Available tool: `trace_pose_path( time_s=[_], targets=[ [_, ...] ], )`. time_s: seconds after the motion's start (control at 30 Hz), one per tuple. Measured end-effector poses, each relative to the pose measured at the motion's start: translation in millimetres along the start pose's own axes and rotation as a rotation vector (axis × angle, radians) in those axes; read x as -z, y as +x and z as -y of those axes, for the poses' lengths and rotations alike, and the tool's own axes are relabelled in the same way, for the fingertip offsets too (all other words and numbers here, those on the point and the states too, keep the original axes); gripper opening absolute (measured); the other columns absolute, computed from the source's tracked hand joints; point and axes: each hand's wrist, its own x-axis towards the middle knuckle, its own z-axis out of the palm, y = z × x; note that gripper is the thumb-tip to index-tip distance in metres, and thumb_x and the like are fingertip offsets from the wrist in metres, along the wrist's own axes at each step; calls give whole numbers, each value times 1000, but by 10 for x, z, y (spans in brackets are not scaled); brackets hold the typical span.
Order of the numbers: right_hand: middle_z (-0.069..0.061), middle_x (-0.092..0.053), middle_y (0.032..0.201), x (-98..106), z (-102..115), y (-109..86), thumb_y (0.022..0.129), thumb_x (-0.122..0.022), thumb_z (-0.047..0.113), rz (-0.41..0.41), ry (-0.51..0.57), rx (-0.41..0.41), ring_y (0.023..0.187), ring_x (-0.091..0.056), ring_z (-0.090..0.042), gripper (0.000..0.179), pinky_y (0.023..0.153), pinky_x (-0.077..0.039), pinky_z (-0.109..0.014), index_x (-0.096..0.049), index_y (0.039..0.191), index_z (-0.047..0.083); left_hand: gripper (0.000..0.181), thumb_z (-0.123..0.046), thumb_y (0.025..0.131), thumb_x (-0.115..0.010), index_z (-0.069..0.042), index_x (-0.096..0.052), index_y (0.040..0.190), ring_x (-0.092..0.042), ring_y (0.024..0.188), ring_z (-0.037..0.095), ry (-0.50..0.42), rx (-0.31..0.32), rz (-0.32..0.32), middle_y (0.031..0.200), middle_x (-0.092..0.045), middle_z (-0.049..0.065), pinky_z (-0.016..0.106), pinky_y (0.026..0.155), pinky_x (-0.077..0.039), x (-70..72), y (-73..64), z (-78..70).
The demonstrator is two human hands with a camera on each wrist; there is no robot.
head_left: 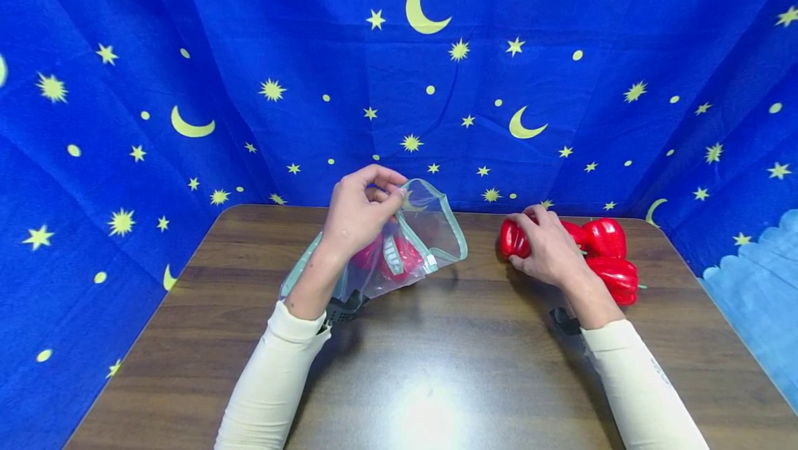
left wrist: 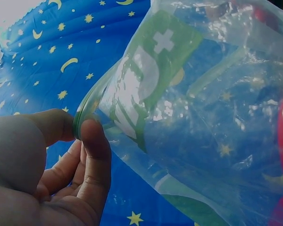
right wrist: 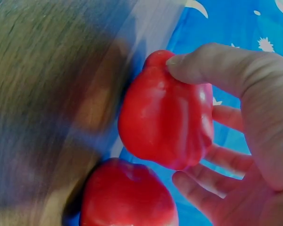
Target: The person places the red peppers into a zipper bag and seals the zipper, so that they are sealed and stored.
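Note:
My left hand (head_left: 364, 211) pinches the green-edged rim of a clear zip bag (head_left: 445, 225) between thumb and finger. The bag's mouth gapes toward the right, and red items (head_left: 405, 256) show through its plastic. In the left wrist view the bag (left wrist: 203, 127) bears a green label with a white cross. On the right, my right hand (head_left: 548, 246) grips a red bell pepper (head_left: 514, 239), thumb on one side and fingers round the other. The right wrist view shows this pepper (right wrist: 167, 115) close up, with another red bell pepper (right wrist: 129, 197) beside it.
Further red bell peppers (head_left: 606, 237) lie just right of my right hand, one of them (head_left: 614, 280) nearer to me. The brown wooden table (head_left: 486, 353) ends at a blue curtain (head_left: 349, 55) with moons and stars. A pale blue scalloped cloth (head_left: 757, 291) hangs at the right.

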Motion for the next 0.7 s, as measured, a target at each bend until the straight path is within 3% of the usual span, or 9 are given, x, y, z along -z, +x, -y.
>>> trace_pose_path(
  time_s=[0.23,0.47,0.7],
  targets=[
    [-23,-52,138,63,51,0,68,-97,19,-22,64,-7,126,-51,-45,86,99,-52,-66,-59,144,7,15,0,93,-71,-1,-76,107,-69,61,18,-17,-1,8,88,-71,11,46,61,-63,-9,-7,-3],
    [-22,-53,139,161,152,-7,70,-97,21,-52,109,9,126,-52,-43,86,97,-54,-64,-58,146,10,15,-1,94,-71,-3,-76,108,-69,61,19,3,-1,10,88,-71,10,38,58,-62,-8,-13,-15],
    [-21,-55,137,237,279,-10,74,-94,22,-117,148,63,123,-54,-41,80,97,-55,-61,-60,146,10,14,-4,95,-74,-2,-76,109,-71,61,25,-6,0,24,88,-71,9,48,59,-62,-6,-15,-7]
  ],
)
